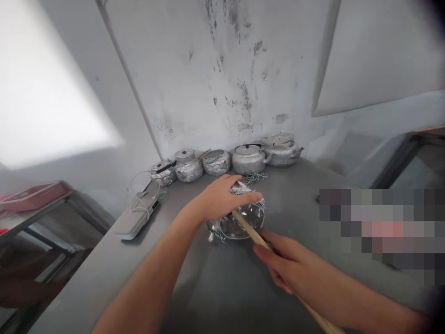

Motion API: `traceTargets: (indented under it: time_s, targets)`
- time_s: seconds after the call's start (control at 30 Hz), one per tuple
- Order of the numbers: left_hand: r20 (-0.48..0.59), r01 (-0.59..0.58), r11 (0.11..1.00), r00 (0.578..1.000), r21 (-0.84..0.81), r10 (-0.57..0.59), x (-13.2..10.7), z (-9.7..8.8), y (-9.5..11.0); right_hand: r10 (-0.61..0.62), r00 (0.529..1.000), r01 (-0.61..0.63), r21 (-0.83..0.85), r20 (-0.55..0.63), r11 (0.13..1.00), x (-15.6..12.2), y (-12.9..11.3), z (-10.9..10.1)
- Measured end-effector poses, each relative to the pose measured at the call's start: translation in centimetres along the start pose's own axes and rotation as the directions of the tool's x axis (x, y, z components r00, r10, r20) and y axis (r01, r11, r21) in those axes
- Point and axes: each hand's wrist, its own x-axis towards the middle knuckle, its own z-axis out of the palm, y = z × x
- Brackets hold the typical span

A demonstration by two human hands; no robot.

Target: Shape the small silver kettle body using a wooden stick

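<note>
A small silvery metal pot rests on the grey table, its round opening facing me. My left hand grips its far upper edge, thumb and fingers set apart around crumpled, foil-like metal. In my right hand is a pale wooden stick, held between thumb and fingers. The stick's far tip reaches the pot's opening, close under my left palm; exactly what it touches there is hidden. A green-and-white cord lies in a heap just behind the pot, and more patterned cord shows at its left side.
Several dented metal kettles stand in a row along the stained wall. A power bank with a white cable lies at the table's left. Beyond the left edge, a pink tray sits on another table. A pixelated patch covers the right side.
</note>
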Motion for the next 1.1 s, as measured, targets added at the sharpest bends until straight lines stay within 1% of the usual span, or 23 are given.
traceTargets:
  time_s: [0.1, 0.23, 0.3, 0.37, 0.43, 0.53, 0.6, 0.67, 0.77, 0.9, 1.03, 1.1]
  targets:
    - [-0.001, -0.010, 1.000, 1.000, -0.007, 0.010, 0.04, 0.03, -0.04, -0.002, 1.000, 0.003, 0.019, -0.020, 1.000, -0.12, -0.14, -0.01]
    - [0.001, -0.007, 1.000, 1.000, 0.010, 0.007, 0.12, 0.02, 0.00, 0.014, 1.000, -0.014, -0.015, 0.022, 1.000, -0.22, -0.30, -0.14]
    - [0.000, -0.011, 1.000, 1.000, 0.010, 0.011, 0.13, -0.02, 0.06, 0.022, 1.000, -0.022, -0.011, 0.003, 1.000, -0.21, -0.26, -0.14]
    - [0.004, -0.013, 1.000, 1.000, 0.006, 0.013, 0.12, -0.06, 0.11, -0.001, 1.000, 0.001, 0.007, -0.013, 1.000, -0.14, -0.21, -0.09]
    - [0.006, -0.009, 1.000, 1.000, 0.008, 0.009, 0.09, -0.07, 0.13, -0.025, 1.000, 0.025, -0.006, -0.005, 1.000, -0.07, -0.20, -0.02]
    - [0.006, -0.005, 1.000, 1.000, 0.009, 0.005, 0.05, -0.06, 0.10, 0.018, 1.000, -0.018, -0.046, -0.005, 0.999, -0.03, -0.30, 0.02]
    - [0.010, -0.004, 1.000, 1.000, 0.002, 0.004, 0.04, -0.05, 0.06, 0.012, 1.000, -0.013, -0.027, -0.018, 1.000, -0.06, -0.34, -0.01]
    - [0.012, -0.003, 1.000, 1.000, 0.001, 0.003, 0.06, -0.05, 0.02, -0.005, 1.000, 0.005, -0.014, -0.002, 1.000, -0.04, -0.33, -0.07]
    - [0.007, -0.003, 1.000, 1.000, 0.010, 0.003, 0.10, -0.01, -0.02, 0.018, 1.000, -0.018, -0.025, 0.022, 1.000, 0.09, -0.29, -0.19]
    - [0.005, -0.007, 1.000, 1.000, 0.006, 0.007, 0.10, 0.03, -0.07, -0.031, 0.999, 0.030, -0.036, -0.028, 0.999, 0.18, -0.34, -0.29]
    - [0.001, -0.002, 1.000, 1.000, 0.007, 0.002, 0.09, 0.04, -0.13, 0.018, 1.000, -0.018, -0.048, -0.010, 0.999, 0.13, -0.47, -0.34]
    - [-0.004, 0.000, 1.000, 1.000, 0.006, 0.000, 0.10, 0.06, -0.15, -0.003, 1.000, 0.002, -0.017, -0.028, 1.000, 0.13, -0.47, -0.38]
